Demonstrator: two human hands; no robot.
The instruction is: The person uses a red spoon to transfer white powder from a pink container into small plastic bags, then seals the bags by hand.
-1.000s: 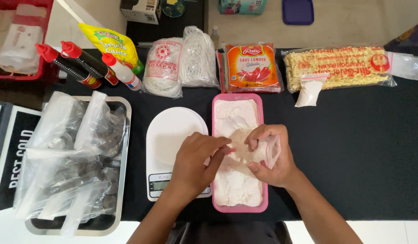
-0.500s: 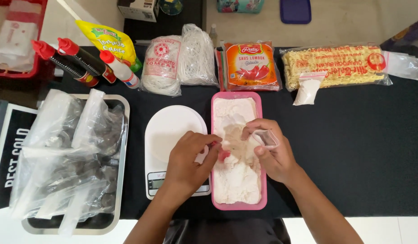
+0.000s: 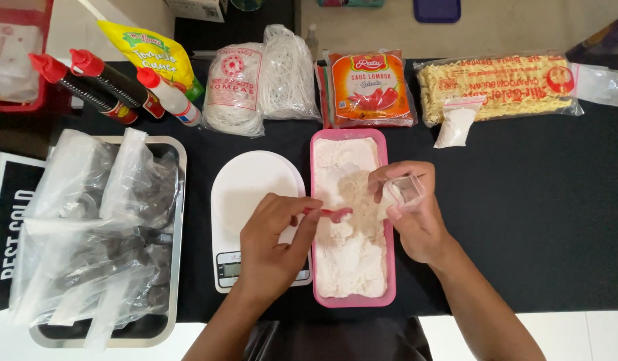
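Note:
A pink rectangular tray (image 3: 389, 267) full of white powder lies in front of me on the black table. My left hand (image 3: 272, 244) grips a small pink spoon (image 3: 332, 214) whose bowl is over the powder. My right hand (image 3: 412, 214) holds a small clear plastic bag (image 3: 404, 192) open at the tray's right edge, with some white powder inside it. A white kitchen scale (image 3: 245, 194) sits just left of the tray, partly under my left hand.
A metal tray (image 3: 179, 200) with several clear plastic bags stands at the left. Along the back lie red-capped sauce bottles (image 3: 98, 87), a yellow sauce pouch (image 3: 152, 53), white noodle bundles (image 3: 262, 80), an orange sauce packet (image 3: 370, 90), a yellow noodle pack (image 3: 496, 83) and a small powder bag (image 3: 456, 124).
My hands have moved apart. The left now holds the pink spoon over the powder, and the right has shifted the small bag to the tray's right edge.

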